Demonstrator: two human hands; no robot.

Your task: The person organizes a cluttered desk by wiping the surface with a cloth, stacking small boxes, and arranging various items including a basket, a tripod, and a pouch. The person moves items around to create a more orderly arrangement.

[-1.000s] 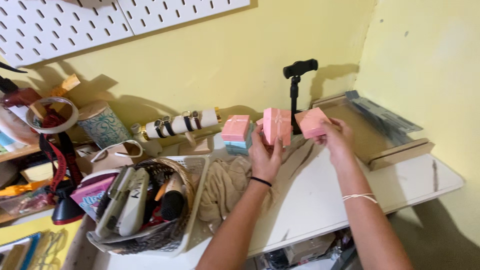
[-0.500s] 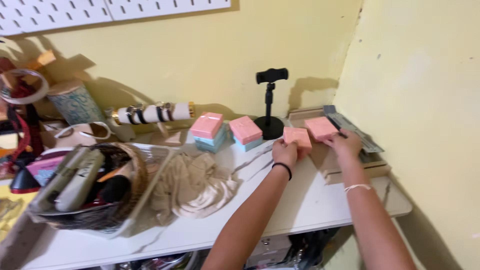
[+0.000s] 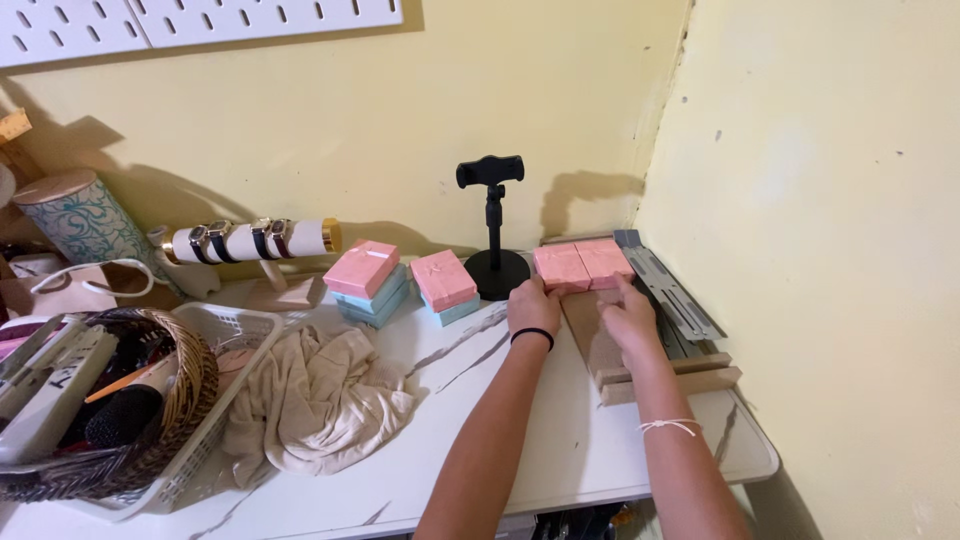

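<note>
Both hands rest at the far right of the white counter, up against two pink boxes that sit side by side and touching at the back, near the yellow wall. The left hand lies with its fingers curled forward against the near edge of the left pink box; a black band circles that wrist. The right hand reaches to the near edge of the right pink box, with a thin white string tied round its forearm. Neither hand grips a box: the fingers are loosely bent and press or touch the box sides, though the fingertips themselves are partly hidden behind the hands.

The two boxes sit at the far end of a brown wooden board, which has a grey metal rail along its right side.

Just left of the boxes stands a black phone stand on a round base. Further left a pink box lies on a blue one, and beside that is another stack of pink over blue boxes. Behind them a white roll holding watches lies sideways. A beige cloth is crumpled on the near counter, next to a wicker basket of tools set inside a white plastic basket.
</note>
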